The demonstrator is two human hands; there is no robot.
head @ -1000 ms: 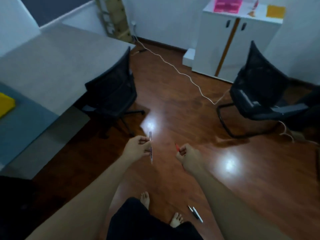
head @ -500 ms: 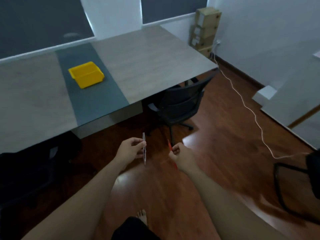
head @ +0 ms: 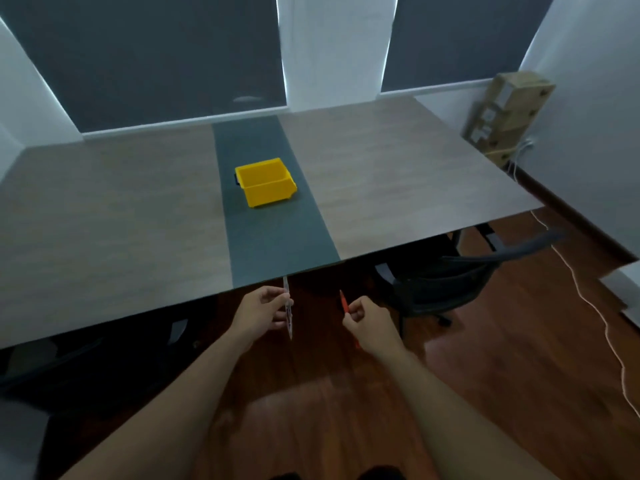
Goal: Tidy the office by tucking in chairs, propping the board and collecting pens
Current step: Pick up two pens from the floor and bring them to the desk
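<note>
While on the desk (head: 398, 188), yellow bin (head: 266, 182), inside empty.

1. My right hand (head: 367, 323) covers most of the red pen (head: 344, 303); I see only its tip.
2. The desk (head: 398, 188) hides the black chair (head: 450, 282) seat.
3. The carton (head: 509, 112) labels blur.

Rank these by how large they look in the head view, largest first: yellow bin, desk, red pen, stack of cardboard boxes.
1. desk
2. stack of cardboard boxes
3. yellow bin, though it looks close to the boxes, which stand farther away
4. red pen, mostly hidden in the right hand
</note>
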